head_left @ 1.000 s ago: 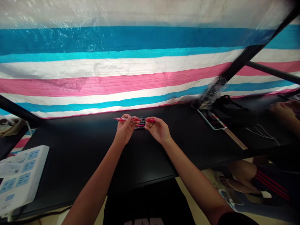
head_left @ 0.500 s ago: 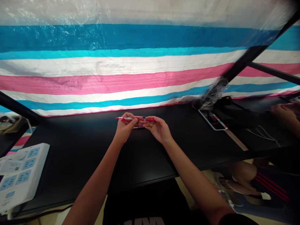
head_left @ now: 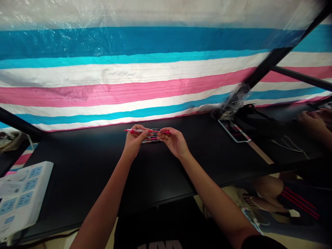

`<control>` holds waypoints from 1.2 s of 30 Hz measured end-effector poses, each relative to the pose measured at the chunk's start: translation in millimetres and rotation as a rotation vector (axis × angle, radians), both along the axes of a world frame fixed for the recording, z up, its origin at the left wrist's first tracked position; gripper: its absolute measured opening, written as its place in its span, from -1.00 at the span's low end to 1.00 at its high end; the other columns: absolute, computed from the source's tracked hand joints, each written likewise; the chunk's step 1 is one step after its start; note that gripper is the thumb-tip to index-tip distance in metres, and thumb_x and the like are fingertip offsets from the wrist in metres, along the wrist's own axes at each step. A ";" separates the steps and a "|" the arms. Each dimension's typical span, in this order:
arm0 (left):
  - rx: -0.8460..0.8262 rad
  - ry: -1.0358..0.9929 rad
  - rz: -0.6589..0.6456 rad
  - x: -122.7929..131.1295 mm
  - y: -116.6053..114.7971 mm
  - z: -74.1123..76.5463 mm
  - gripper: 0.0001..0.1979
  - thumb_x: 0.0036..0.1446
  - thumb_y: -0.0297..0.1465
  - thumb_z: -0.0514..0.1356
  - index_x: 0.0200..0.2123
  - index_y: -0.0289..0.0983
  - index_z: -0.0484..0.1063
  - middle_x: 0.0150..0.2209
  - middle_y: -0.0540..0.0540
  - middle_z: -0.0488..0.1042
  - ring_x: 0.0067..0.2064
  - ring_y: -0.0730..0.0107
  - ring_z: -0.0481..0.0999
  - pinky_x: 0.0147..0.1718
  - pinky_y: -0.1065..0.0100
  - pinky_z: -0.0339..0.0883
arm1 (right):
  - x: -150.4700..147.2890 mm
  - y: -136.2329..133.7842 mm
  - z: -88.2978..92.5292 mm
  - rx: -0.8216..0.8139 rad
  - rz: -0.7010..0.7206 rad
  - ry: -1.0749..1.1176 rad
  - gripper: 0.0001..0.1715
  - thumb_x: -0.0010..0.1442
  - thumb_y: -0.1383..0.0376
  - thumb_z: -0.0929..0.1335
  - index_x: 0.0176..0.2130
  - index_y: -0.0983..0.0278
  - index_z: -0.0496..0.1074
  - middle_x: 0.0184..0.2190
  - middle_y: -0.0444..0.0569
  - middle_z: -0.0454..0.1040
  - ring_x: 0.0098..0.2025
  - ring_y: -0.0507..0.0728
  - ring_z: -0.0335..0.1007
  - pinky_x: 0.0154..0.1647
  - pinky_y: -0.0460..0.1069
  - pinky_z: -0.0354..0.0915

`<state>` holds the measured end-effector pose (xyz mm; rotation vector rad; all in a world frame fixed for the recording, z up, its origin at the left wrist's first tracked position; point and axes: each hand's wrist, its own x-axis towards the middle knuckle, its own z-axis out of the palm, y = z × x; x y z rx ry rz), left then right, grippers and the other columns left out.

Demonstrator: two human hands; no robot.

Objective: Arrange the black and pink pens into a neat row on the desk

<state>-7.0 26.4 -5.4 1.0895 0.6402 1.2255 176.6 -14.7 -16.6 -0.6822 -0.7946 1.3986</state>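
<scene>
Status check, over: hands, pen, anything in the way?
Left hand holding red pen. Right hand pinching small red piece. Other pens between the hands, partly hidden. Phone off to the right.

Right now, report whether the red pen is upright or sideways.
Sideways: the red pen, gripped in the left hand, runs across the view, one end pointing left past the fingers.
</scene>
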 end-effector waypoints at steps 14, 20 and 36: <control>0.079 0.138 -0.020 -1.0 -0.3 0.4 -0.71 0.09 -0.29 0.45 -0.28 -0.26 0.41 -0.17 -0.17 0.67 -0.27 0.28 0.68 -0.34 0.33 0.56 | -3.6 -3.5 0.6 0.034 0.045 -0.017 -0.71 0.20 0.19 0.37 -0.20 0.30 0.62 -0.26 0.07 0.69 -0.24 0.18 0.65 -0.16 0.04 0.48; 0.080 0.094 0.029 -6.4 3.7 5.2 -0.71 0.04 -0.31 0.47 -0.30 -0.26 0.43 -0.27 -0.14 0.66 -0.33 0.33 0.65 -0.39 0.36 0.53 | 0.2 1.2 -0.8 0.008 -0.054 -0.054 -0.76 0.14 0.19 0.39 -0.27 0.27 0.60 -0.34 0.03 0.68 -0.32 0.17 0.63 -0.16 0.08 0.50; 0.047 0.100 0.056 -4.1 4.4 1.2 -0.68 0.04 -0.27 0.48 -0.25 -0.28 0.47 -0.24 -0.17 0.68 -0.25 0.25 0.69 -0.33 0.35 0.51 | -5.6 1.1 -3.0 -0.008 -0.074 -0.139 -0.70 0.03 0.17 0.58 -0.24 0.22 0.57 -0.42 -0.15 0.54 -0.36 0.03 0.48 -0.23 -0.04 0.42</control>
